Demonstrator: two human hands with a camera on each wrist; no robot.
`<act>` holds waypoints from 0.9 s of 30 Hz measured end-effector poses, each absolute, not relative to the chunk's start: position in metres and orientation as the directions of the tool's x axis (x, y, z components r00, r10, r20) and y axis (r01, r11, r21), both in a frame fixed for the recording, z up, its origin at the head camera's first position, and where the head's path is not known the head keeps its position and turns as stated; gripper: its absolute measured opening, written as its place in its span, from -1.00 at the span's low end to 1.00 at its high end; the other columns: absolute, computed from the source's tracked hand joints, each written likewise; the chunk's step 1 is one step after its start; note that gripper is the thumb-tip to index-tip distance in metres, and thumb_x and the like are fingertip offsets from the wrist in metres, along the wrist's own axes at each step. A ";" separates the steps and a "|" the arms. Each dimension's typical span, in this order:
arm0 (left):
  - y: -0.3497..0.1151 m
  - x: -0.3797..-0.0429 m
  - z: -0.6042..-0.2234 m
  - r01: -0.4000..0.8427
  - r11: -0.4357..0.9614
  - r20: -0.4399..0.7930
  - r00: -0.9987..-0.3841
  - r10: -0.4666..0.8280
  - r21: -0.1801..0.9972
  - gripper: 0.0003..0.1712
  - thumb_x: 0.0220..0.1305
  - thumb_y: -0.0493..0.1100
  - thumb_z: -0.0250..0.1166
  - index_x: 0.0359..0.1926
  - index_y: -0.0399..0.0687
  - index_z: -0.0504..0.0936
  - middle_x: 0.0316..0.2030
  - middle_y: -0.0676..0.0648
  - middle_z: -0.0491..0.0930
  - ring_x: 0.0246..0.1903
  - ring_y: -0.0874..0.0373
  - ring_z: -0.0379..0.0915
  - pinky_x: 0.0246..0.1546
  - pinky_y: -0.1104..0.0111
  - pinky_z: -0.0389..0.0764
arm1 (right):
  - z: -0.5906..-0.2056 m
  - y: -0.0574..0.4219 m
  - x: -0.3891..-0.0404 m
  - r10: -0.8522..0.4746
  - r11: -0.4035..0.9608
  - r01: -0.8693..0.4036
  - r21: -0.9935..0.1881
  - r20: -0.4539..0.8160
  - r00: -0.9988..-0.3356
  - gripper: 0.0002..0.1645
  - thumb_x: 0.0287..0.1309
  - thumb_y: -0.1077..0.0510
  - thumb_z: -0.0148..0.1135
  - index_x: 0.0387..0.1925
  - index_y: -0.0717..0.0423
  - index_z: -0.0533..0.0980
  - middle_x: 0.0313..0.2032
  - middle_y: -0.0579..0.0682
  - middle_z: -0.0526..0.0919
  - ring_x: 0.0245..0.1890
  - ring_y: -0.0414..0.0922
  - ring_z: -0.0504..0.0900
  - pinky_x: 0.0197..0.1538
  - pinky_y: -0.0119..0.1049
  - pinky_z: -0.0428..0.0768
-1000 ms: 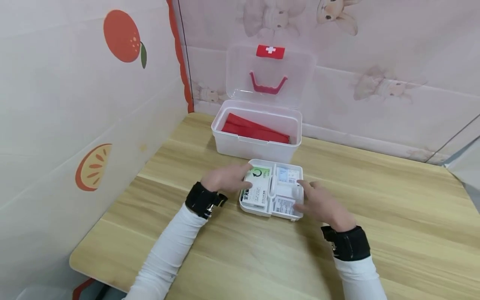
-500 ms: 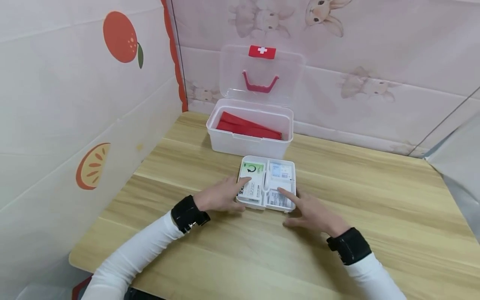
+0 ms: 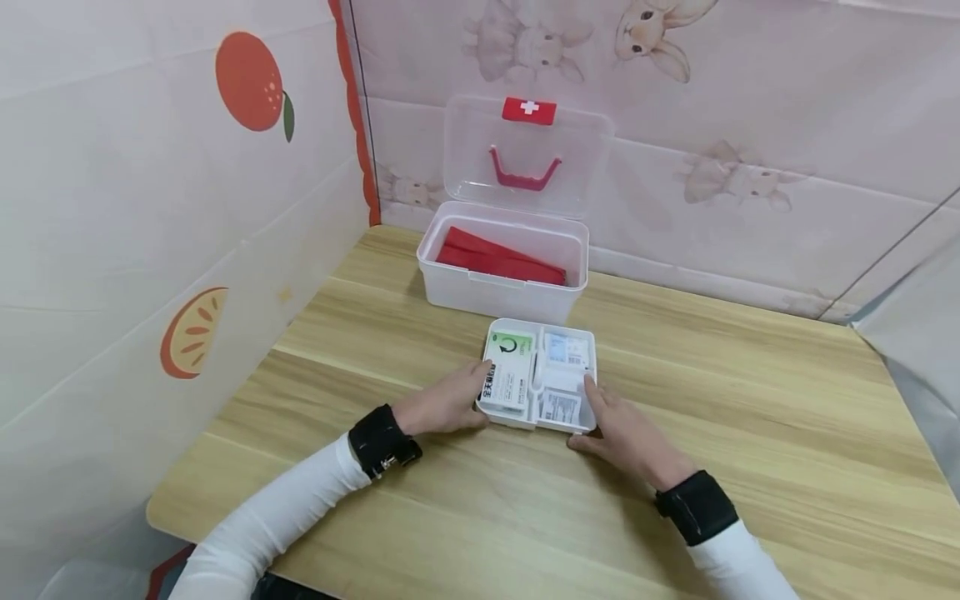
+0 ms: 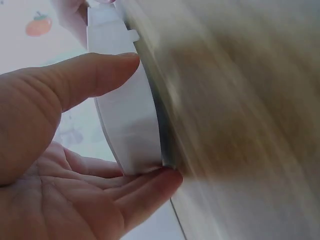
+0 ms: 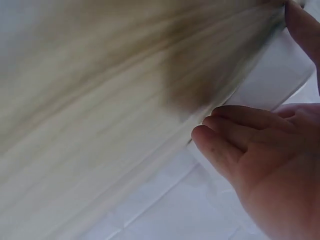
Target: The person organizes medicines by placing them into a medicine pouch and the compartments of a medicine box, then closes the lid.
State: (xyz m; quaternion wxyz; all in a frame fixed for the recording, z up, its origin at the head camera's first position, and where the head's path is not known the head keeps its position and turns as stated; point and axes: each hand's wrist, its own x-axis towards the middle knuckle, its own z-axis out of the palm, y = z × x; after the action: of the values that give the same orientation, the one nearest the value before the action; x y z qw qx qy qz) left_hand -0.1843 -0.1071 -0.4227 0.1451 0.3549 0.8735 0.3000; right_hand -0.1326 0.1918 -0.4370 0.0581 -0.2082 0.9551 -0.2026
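Observation:
A white plastic compartment tray (image 3: 536,385) sits in front of the clear first-aid box. Its left compartment holds a green and white medicine carton (image 3: 510,373); on the right lie small packets, one pale blue (image 3: 566,350), another printed white (image 3: 561,407). My left hand (image 3: 444,403) grips the tray's left end. In the left wrist view, its thumb (image 4: 100,72) presses the tray's near wall (image 4: 130,120) while the fingers curl at the end. My right hand (image 3: 633,437) holds the right end, thumb at the near corner, fingers along the side wall (image 5: 270,75).
Behind the tray stands the translucent first-aid box (image 3: 495,292), lid (image 3: 577,158) raised, with folded red fabric (image 3: 495,257) inside. A printed curtain (image 3: 750,100) backs the wooden table (image 3: 465,517); a white one (image 3: 112,208) runs along the left.
Both hands have come from hovering over the tray's sides to gripping its two ends near the front corners. The head view has shifted slightly.

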 end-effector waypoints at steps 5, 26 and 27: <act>-0.110 -0.170 -0.410 0.522 0.524 -0.014 -0.700 0.714 0.673 0.11 0.17 -0.28 0.43 0.55 -0.20 -0.10 0.51 -0.25 0.01 0.42 0.02 0.10 0.39 0.17 0.24 | -0.421 0.193 -0.110 -0.403 0.842 -0.373 -0.390 0.004 -0.915 0.18 0.11 -0.14 0.43 0.47 0.41 0.04 0.35 0.47 0.25 0.36 0.32 0.29 0.31 0.17 0.34; -0.132 -0.195 -0.321 0.493 0.409 0.329 -0.851 0.408 0.768 -0.40 0.37 -0.50 -0.16 0.43 -0.46 0.13 0.39 -0.39 0.23 0.29 -0.14 0.33 0.23 0.12 0.47 | -0.326 0.169 -0.145 -0.480 0.733 -0.619 -0.280 0.432 -0.764 -0.06 0.00 -0.05 0.52 0.32 0.31 0.37 0.35 0.31 0.36 0.28 0.26 0.43 0.08 0.15 0.56; -0.134 -0.202 -0.319 0.479 0.405 0.333 -0.862 0.382 0.779 -0.40 0.37 -0.49 -0.16 0.43 -0.43 0.15 0.39 -0.38 0.23 0.26 -0.13 0.36 0.16 0.14 0.52 | -0.323 0.166 -0.154 -0.484 0.712 -0.640 -0.290 0.458 -0.746 -0.09 0.01 -0.03 0.53 0.31 0.30 0.39 0.36 0.28 0.36 0.29 0.24 0.43 0.11 0.14 0.55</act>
State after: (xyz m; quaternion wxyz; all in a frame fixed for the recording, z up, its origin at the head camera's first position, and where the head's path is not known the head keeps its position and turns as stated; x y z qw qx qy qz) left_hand -0.2024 -0.1343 -0.3185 -0.0507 0.2574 0.8365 0.4810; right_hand -0.1543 0.1662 -0.3231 -0.1773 -0.3093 0.9080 -0.2201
